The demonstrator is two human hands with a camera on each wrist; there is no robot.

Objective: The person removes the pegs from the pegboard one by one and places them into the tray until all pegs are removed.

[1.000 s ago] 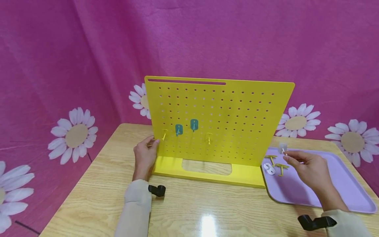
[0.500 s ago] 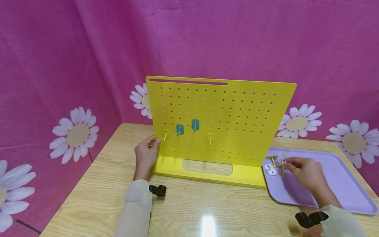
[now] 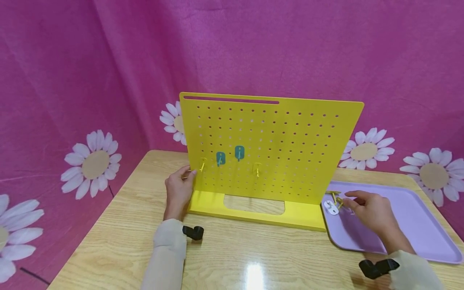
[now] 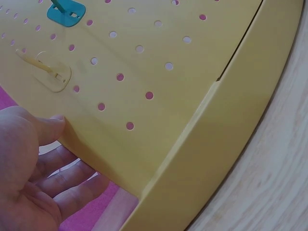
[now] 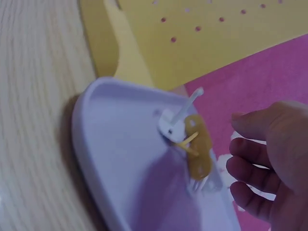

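Note:
A yellow pegboard (image 3: 297, 161) stands upright on its base. My left hand (image 3: 179, 193) grips its left edge, thumb on the front and the other fingers behind, as the left wrist view shows. Two yellow hooks and two teal hooks hang on the board, among them a teal hook (image 4: 67, 13) and a yellow hook (image 4: 53, 77). Over the purple tray (image 3: 417, 225), my right hand (image 3: 375, 213) has loosely bent fingers and holds nothing. Beside it lie a white hook (image 5: 167, 127), yellow hooks (image 5: 201, 161) and a clear hook (image 5: 214, 184), partly hidden.
The board and tray rest on a wooden table (image 3: 224, 253), the tray close to the board's right end. A pink cloth (image 3: 253, 48) with daisies hangs behind and to the left.
My right hand has lowered the clear hook with a white peg into the tray and let go of it, its fingers now parted. The left hand has kept its hold on the board.

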